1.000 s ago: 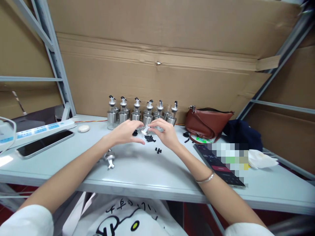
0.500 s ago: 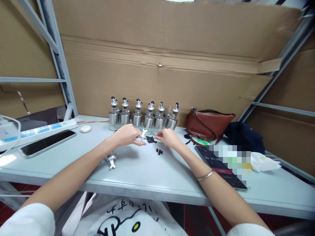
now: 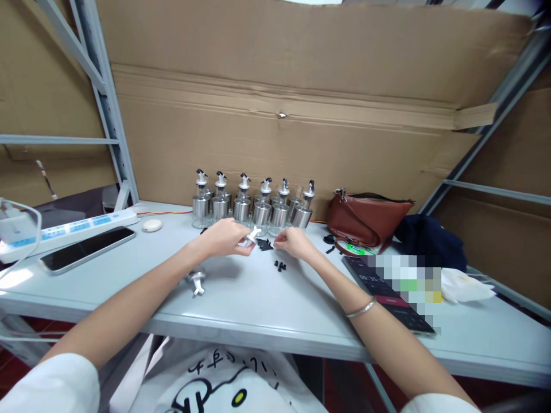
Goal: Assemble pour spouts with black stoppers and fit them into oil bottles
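My left hand [image 3: 224, 237] is closed on a small white pourer spout [image 3: 252, 235], held just above the grey table [image 3: 267, 298]. My right hand [image 3: 293, 242] reaches into a little heap of small black caps [image 3: 263, 244]; its fingers are pinched together at the heap, and what they hold is too small to make out. A few more black caps [image 3: 280, 266] lie loose below that hand. Behind both hands stands a row of several glass-and-steel oil bottles [image 3: 253, 206] with pourer tops. A loose pourer top [image 3: 196, 281] lies by my left forearm.
A white power strip [image 3: 73, 225], a phone [image 3: 86, 241] and a small white puck [image 3: 152, 225] lie at the left. A brown leather bag [image 3: 365, 220], dark cloth [image 3: 426, 241], another phone [image 3: 387, 295] and a white tissue [image 3: 467, 285] are at the right. Cardboard backs the shelf.
My hands have drawn apart: the left kept the white spout, and the right dropped onto the heap of black caps. The view shifted slightly.
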A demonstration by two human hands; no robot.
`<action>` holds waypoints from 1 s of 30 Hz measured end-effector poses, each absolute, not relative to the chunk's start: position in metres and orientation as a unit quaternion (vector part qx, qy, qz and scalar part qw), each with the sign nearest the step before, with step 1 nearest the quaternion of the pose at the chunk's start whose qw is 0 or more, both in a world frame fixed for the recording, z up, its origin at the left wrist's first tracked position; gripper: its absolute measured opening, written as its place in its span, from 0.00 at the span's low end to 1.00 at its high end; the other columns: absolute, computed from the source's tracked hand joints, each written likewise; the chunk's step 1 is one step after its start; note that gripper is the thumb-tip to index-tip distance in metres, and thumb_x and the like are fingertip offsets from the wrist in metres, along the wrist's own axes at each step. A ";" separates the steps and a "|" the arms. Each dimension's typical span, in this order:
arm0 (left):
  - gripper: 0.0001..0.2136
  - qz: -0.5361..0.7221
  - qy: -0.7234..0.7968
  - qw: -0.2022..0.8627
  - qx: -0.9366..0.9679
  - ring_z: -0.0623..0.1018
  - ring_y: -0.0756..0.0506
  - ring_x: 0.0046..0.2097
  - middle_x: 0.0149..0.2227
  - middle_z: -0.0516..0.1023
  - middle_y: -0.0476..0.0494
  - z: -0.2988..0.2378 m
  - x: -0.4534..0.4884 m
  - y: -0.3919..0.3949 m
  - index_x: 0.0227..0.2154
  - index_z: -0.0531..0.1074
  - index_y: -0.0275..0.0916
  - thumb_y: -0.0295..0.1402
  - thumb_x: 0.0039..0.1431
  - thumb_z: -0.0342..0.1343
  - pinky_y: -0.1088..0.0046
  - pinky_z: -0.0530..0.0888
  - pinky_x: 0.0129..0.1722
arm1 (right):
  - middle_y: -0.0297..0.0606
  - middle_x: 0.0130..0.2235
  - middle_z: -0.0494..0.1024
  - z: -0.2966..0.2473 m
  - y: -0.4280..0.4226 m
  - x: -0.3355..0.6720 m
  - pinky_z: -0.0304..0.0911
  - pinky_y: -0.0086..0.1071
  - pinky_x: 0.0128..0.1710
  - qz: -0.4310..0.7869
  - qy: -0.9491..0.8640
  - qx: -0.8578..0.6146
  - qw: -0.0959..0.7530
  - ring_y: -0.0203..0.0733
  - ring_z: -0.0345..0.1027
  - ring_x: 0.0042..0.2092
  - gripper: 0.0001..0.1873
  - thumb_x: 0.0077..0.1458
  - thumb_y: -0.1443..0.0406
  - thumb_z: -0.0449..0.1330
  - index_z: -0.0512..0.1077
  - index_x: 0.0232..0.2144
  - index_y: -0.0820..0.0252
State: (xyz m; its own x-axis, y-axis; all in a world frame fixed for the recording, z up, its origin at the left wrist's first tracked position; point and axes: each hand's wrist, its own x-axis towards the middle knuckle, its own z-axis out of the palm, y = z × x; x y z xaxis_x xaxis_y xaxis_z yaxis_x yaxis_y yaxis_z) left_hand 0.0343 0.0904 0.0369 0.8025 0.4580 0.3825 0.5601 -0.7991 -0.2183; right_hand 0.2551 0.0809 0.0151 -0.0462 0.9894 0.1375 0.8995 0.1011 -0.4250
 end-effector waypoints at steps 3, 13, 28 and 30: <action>0.08 -0.156 -0.274 0.137 -0.939 0.71 0.49 0.24 0.23 0.74 0.49 0.039 0.035 0.089 0.23 0.67 0.37 0.34 0.54 0.52 0.74 0.60 0.28 | 0.36 0.30 0.79 0.025 0.074 0.252 0.62 0.28 0.33 0.280 -0.716 -0.557 0.314 0.37 0.71 0.33 0.09 0.50 0.64 0.59 0.76 0.34 0.60; 0.07 -0.153 -0.282 0.118 -0.940 0.72 0.48 0.25 0.23 0.73 0.49 0.038 0.036 0.090 0.25 0.65 0.38 0.34 0.55 0.52 0.73 0.62 0.29 | 0.35 0.28 0.78 0.028 0.069 0.247 0.63 0.26 0.32 0.581 -0.575 -0.343 0.463 0.30 0.69 0.29 0.14 0.38 0.62 0.70 0.78 0.31 0.61; 0.05 -0.131 -0.320 0.100 -0.933 0.74 0.47 0.27 0.25 0.75 0.49 0.042 0.036 0.087 0.27 0.67 0.38 0.33 0.55 0.53 0.74 0.61 0.28 | 0.36 0.27 0.78 0.028 0.068 0.247 0.63 0.28 0.32 0.567 -0.576 -0.366 0.461 0.30 0.67 0.27 0.15 0.35 0.62 0.72 0.79 0.30 0.62; 0.05 -0.124 -0.315 0.100 -0.936 0.74 0.48 0.27 0.26 0.75 0.49 0.042 0.035 0.088 0.27 0.67 0.38 0.33 0.55 0.53 0.75 0.60 0.27 | 0.35 0.27 0.78 0.027 0.068 0.247 0.63 0.27 0.31 0.566 -0.578 -0.367 0.459 0.29 0.67 0.26 0.16 0.35 0.61 0.72 0.78 0.29 0.62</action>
State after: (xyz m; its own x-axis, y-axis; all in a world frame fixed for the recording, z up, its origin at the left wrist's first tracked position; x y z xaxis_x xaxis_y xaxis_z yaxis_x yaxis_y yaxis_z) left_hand 0.0355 0.0880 0.0415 0.7708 0.5644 0.2953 0.6140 -0.7818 -0.1083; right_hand 0.2470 0.0682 0.0274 -0.3095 0.9440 0.1149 -0.0956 0.0893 -0.9914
